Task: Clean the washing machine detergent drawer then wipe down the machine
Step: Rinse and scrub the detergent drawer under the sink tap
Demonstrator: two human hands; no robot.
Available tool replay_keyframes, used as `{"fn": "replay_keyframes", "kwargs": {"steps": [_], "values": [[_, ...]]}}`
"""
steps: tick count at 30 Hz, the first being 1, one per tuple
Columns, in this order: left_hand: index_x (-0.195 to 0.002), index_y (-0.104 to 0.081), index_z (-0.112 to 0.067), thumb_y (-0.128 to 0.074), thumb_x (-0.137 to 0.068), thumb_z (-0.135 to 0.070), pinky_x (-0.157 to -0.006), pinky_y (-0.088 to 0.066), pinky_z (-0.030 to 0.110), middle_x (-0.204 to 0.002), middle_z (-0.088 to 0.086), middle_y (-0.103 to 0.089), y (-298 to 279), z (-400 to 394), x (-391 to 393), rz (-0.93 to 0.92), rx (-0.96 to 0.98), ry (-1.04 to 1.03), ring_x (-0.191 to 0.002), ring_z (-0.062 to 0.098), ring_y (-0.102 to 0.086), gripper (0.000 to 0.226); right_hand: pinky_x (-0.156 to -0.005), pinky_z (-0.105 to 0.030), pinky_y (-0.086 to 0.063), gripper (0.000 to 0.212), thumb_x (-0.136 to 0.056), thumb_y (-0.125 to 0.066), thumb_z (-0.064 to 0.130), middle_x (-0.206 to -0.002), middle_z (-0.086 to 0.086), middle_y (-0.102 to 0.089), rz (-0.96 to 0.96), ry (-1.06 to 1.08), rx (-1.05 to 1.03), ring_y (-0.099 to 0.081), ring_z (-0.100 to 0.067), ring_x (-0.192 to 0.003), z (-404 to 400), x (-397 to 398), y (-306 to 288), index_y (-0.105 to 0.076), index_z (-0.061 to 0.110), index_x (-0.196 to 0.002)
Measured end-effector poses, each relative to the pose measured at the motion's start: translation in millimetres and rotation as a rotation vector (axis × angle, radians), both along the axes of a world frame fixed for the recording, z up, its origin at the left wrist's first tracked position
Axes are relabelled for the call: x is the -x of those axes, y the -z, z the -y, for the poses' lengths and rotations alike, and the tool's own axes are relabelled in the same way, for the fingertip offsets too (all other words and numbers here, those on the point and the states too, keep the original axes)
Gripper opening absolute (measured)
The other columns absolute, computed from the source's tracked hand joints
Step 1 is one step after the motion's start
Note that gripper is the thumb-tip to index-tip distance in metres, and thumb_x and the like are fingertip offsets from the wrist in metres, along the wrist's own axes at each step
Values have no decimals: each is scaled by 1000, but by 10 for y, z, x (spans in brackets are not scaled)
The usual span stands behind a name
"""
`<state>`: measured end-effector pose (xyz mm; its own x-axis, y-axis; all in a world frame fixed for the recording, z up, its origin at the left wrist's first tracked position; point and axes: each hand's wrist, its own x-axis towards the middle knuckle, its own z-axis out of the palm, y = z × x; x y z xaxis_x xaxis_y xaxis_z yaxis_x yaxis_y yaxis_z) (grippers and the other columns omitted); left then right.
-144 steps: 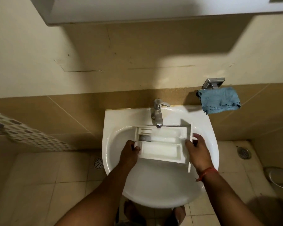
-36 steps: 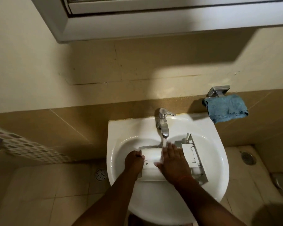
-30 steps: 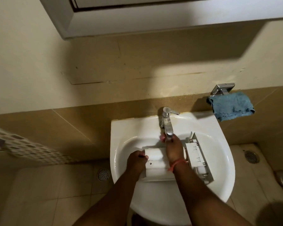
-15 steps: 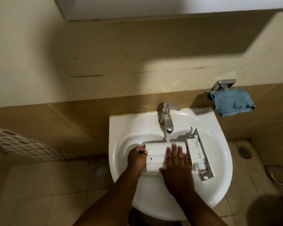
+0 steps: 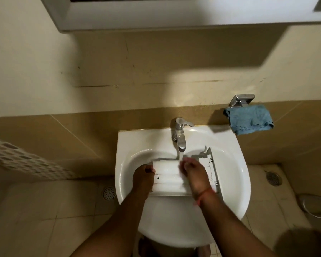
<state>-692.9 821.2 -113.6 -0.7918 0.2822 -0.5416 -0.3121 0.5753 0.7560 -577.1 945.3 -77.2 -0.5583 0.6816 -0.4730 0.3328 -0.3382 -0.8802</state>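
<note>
The white detergent drawer (image 5: 168,178) lies upside down in the white sink (image 5: 228,193), its grey front panel (image 5: 208,164) at the right. My left hand (image 5: 143,176) grips the drawer's left end. Resting on the drawer's right part is my right hand (image 5: 192,171), fingers bent, their tips in the thin stream of water running from the chrome tap (image 5: 180,135). A red thread circles my right wrist.
A blue cloth (image 5: 249,121) hangs under a metal holder (image 5: 242,100) on the tiled wall right of the sink. A white cabinet juts out overhead. Floor drains (image 5: 108,192) sit left and right of the sink. A perforated basket edge (image 5: 17,160) shows at left.
My right hand slid from lying flat on the drawer's underside up toward the water stream, fingers now bent. The left hand kept its grip. The view shifted slightly.
</note>
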Motion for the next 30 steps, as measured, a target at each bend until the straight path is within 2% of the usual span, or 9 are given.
{"fn": "replay_keyframes", "kwargs": {"steps": [3,5,9,11,14,17,22,26,30], "values": [[-94,-67,-9,-53,-93,-7,-50,-40,22,-85,6,-65,-84,53,2,2,-4,-30,-66,15,-54,14,-68,-27,-57,24,-92,-42,-2,-87,-26,-62,-395,388,644,-63,-27,-78,-222,338,-13,-65,-1,-88],[-91,-67,-10,-54,-92,-6,-54,-41,23,-86,8,-66,-124,57,-7,4,-23,-57,-69,16,-56,14,-72,-26,-59,22,-92,-42,-8,-100,-22,-65,-381,321,742,-67,-24,-91,-240,416,22,-61,-4,-103],[-87,-69,-13,-56,-90,-8,-56,-45,22,-85,9,-69,-133,46,-38,-18,-20,-58,-72,17,-59,14,-89,-33,-49,23,-92,-53,-3,-106,-9,-66,2,-653,-418,-66,-13,-96,151,263,117,-67,6,-106],[-86,-70,-17,-58,-90,-9,-63,-47,23,-85,3,-69,-137,39,-52,-28,-16,-69,-77,16,-61,15,-95,-36,-50,39,-86,-58,2,-125,-8,-60,38,-822,-1042,-58,-24,-111,362,-69,315,-64,15,-122],[-82,-67,-24,-59,-90,-9,-75,-46,27,-87,-3,-67,-131,23,-67,-25,-19,-83,-84,15,-61,18,-109,-40,-40,75,-78,-53,-2,-155,-4,-37,289,-738,-1278,-35,-28,-140,390,-634,459,-40,21,-148],[-81,-65,-25,-59,-90,-9,-69,-45,25,-87,-1,-67,-142,-11,-132,6,-16,-92,-81,16,-60,20,-113,-42,-32,73,-77,-34,3,-159,-14,-25,495,-619,-1225,-24,-34,-146,565,-829,377,-33,7,-150],[-82,-66,-25,-57,-90,-7,-61,-49,27,-87,1,-68,-168,9,-98,38,-35,-92,-77,17,-62,22,-100,-41,-46,47,-80,-49,1,-121,-16,-62,221,-442,-846,-58,-33,-115,617,-180,349,-64,9,-123],[-83,-67,-26,-59,-94,-11,-79,-55,35,-87,1,-68,-152,60,-9,69,-54,-62,-81,20,-62,20,-56,-28,-54,36,-90,-44,1,-64,-5,-58,-250,413,413,-64,-19,-65,-117,285,41,-65,15,-65],[-87,-69,-23,-63,-90,-11,-86,-54,38,-89,0,-69,-99,87,32,74,-62,-40,-85,20,-63,14,-67,-30,-62,30,-85,-54,0,-110,-24,-66,-553,436,769,-69,-29,-95,-303,441,-46,-63,-8,-112]]}}
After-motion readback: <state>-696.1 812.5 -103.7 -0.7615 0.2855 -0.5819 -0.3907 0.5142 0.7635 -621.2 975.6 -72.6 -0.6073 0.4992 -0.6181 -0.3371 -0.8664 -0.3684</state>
